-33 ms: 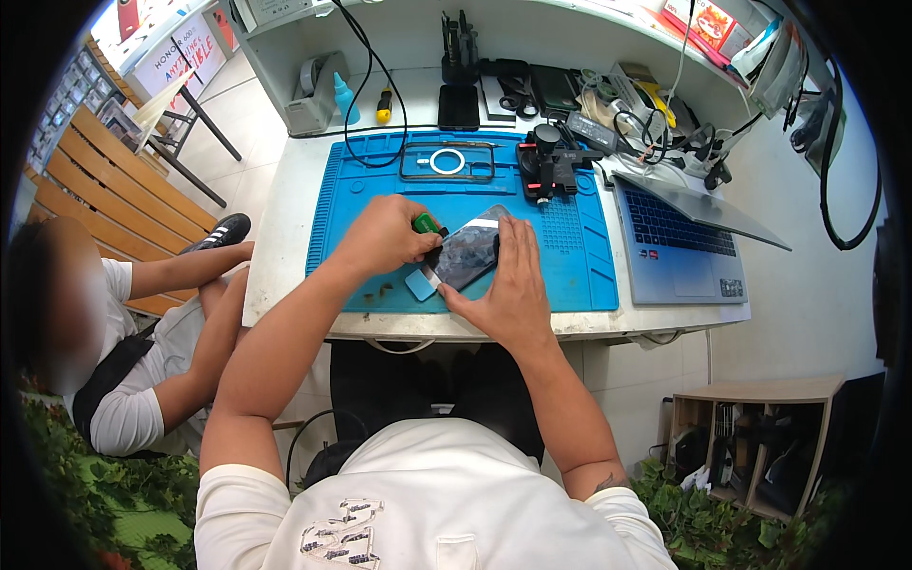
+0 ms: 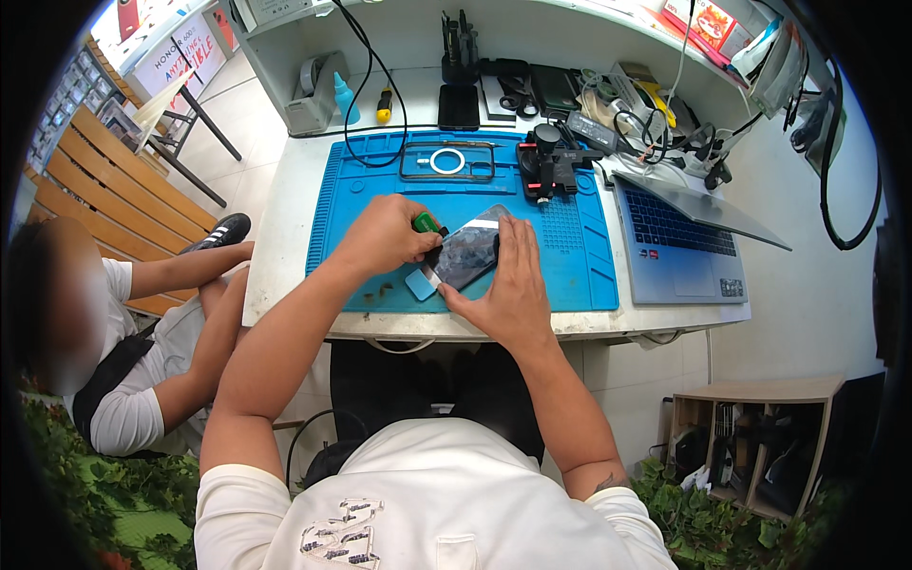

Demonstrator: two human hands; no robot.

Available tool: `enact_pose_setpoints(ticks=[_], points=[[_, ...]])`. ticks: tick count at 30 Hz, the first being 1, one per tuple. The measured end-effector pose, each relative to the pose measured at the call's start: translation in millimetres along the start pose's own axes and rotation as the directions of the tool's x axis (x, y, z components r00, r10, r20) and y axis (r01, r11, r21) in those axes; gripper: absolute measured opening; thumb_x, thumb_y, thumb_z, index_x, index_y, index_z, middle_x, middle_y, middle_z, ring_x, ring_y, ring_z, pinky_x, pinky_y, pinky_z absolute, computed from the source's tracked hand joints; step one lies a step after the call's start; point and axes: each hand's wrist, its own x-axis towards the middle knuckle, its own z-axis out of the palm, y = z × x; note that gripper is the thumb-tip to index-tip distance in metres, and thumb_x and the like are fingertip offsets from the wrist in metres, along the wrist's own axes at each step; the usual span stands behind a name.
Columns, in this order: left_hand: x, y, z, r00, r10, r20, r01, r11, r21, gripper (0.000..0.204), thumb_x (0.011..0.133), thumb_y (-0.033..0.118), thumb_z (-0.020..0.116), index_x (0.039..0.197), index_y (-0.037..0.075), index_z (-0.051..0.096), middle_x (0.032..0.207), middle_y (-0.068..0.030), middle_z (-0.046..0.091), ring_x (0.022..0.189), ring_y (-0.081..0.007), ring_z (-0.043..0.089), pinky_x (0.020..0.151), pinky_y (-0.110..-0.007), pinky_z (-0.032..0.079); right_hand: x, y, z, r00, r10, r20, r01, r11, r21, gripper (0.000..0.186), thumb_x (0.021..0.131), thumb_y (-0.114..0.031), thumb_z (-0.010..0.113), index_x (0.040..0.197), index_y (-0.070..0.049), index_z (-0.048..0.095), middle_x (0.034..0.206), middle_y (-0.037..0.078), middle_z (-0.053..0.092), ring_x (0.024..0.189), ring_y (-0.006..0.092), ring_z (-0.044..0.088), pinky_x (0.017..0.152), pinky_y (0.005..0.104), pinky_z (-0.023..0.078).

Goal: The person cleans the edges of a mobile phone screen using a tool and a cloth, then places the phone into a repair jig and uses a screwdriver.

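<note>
A dark smartphone (image 2: 468,256) lies slanted on the blue work mat (image 2: 579,271), its glassy face up. A light blue tab (image 2: 421,284) sticks out at its near left corner. My right hand (image 2: 503,285) grips the phone, thumb at the near end and fingers along the right edge. In my left hand (image 2: 385,233), closed at the phone's left edge, is a small green-handled tool (image 2: 425,222). A black part shows below the green; its tip is hidden by my fingers and the phone's edge.
Behind lie a dark frame with a white ring (image 2: 446,161) and a black clamp fixture (image 2: 551,161). An open laptop (image 2: 679,247) stands right. A blue bottle (image 2: 344,100), a yellow screwdriver (image 2: 384,106) and tangled cables (image 2: 655,123) line the back. Left sits another person (image 2: 133,361).
</note>
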Motion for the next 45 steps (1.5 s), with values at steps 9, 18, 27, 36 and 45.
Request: enact_pose_setpoints(ticks=[9,18,27,36,45], points=[[13,-22,-9,0.996,-0.032,0.088,0.057,0.953,-0.299,0.028,0.088,0.015,0.095,0.103,-0.003,0.078,0.087,-0.01,0.08,0.073,-0.0163,0.078,0.065,-0.03,0.063,-1,-1,-1,1.0,-0.017,-0.011,0.017,1.0,0.002,0.123,0.078,-0.048,0.097,0.162,0.018,0.035,0.164,0.043,0.042,0.159,0.0612,0.034,0.132,0.0589,0.036],[16,-22,-15,0.991,-0.052,0.123,0.078,0.973,-0.218,0.029,0.087,0.016,0.095,0.102,-0.001,0.078,0.087,-0.0095,0.08,0.072,-0.0167,0.077,0.066,-0.029,0.063,-1,-1,-1,1.0,-0.006,-0.005,0.006,1.0,-0.004,0.125,0.079,-0.049,0.097,0.163,0.018,0.034,0.164,0.044,0.041,0.159,0.0613,0.034,0.132,0.0584,0.036],[9,-15,-10,0.997,0.039,0.062,-0.03,0.99,-0.137,0.023,0.09,0.013,0.092,0.102,0.0,0.077,0.085,-0.0078,0.08,0.072,-0.0149,0.077,0.065,-0.029,0.061,-1,-1,-1,1.0,-0.01,-0.011,0.01,1.0,-0.008,0.124,0.079,-0.05,0.096,0.163,0.017,0.034,0.164,0.042,0.042,0.159,0.0604,0.035,0.131,0.0581,0.038],[8,-2,0,0.984,0.175,-0.018,-0.171,0.977,0.127,0.02,0.092,0.012,0.091,0.102,0.001,0.077,0.084,-0.0071,0.08,0.071,-0.0146,0.076,0.066,-0.029,0.06,0,-2,-2,1.0,-0.009,-0.011,0.009,1.0,-0.005,0.122,0.079,-0.05,0.096,0.161,0.018,0.036,0.163,0.042,0.042,0.159,0.0598,0.035,0.13,0.058,0.039],[28,-15,-14,0.984,-0.016,0.179,0.056,0.974,-0.219,0.027,0.09,0.014,0.093,0.105,-0.001,0.077,0.086,-0.0086,0.079,0.071,-0.0166,0.077,0.064,-0.029,0.062,0,-3,-2,1.0,-0.001,-0.028,0.001,1.0,0.007,0.124,0.076,-0.048,0.099,0.162,0.016,0.035,0.162,0.042,0.044,0.157,0.0596,0.039,0.13,0.0591,0.039]])
